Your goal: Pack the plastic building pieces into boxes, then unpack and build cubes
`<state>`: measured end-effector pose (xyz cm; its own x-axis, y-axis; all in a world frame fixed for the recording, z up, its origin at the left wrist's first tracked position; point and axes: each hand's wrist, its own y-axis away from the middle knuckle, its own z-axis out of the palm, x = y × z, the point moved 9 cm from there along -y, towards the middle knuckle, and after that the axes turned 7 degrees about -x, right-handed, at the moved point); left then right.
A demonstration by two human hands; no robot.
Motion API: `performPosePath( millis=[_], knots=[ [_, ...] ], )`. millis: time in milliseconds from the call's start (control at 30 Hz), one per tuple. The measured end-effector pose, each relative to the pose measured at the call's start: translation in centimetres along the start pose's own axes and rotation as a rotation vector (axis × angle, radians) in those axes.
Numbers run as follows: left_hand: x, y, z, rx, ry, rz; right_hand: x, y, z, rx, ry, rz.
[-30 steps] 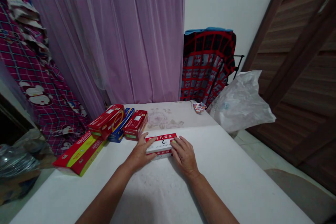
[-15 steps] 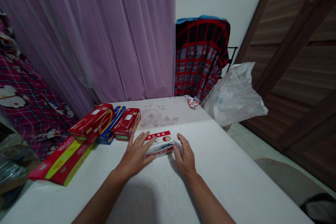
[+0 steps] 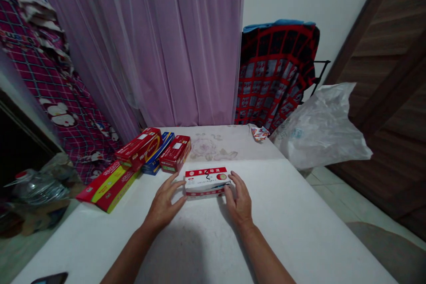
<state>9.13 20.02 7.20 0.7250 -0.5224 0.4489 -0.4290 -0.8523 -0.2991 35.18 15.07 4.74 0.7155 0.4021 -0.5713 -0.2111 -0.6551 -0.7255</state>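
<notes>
A white and red carton [image 3: 207, 181] with Chinese print for ink paste lies on the white table in front of me. A dark squiggle marks its top, and a gap shows along the front edge of its lid. At its left end, my left hand [image 3: 166, 202] has its fingers spread, with the fingertips close to or touching the end. My right hand [image 3: 240, 199] is curled around the right end, its thumb at the front corner and its fingers at the back corner. The carton's right end is partly hidden by that hand.
Left on the table [image 3: 273, 213] are a long red and yellow box [image 3: 108, 185], a red box [image 3: 139, 147] leaning on it, a blue box [image 3: 155, 156] and another red box [image 3: 175, 153]. A crumpled wrapper [image 3: 259, 133] and plastic bag [image 3: 322, 128] are at the right.
My left hand has drawn back off the carton's top to its left end, uncovering the print. The right hand has closed in on the right end. The view has turned left.
</notes>
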Motion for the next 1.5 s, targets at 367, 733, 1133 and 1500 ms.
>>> performPosePath(
  millis=[367, 733, 1133, 1500],
  knots=[
    [1.8, -0.5, 1.3, 0.073, -0.17, 0.086, -0.4, -0.1, -1.5, 0.051, 0.071, -0.016],
    [7.7, -4.2, 4.0, -0.145, -0.262, 0.215, 0.7, -0.1, -0.2, -0.017, -0.175, 0.145],
    [6.3, -5.1, 3.6, -0.22, -0.142, 0.157, 1.7, -0.4, -0.5, 0.023, -0.17, 0.239],
    [6.1, -4.7, 4.0, -0.238, -0.189, 0.183, 2.0, -0.7, -0.2, 0.016, -0.216, 0.275]
  ],
)
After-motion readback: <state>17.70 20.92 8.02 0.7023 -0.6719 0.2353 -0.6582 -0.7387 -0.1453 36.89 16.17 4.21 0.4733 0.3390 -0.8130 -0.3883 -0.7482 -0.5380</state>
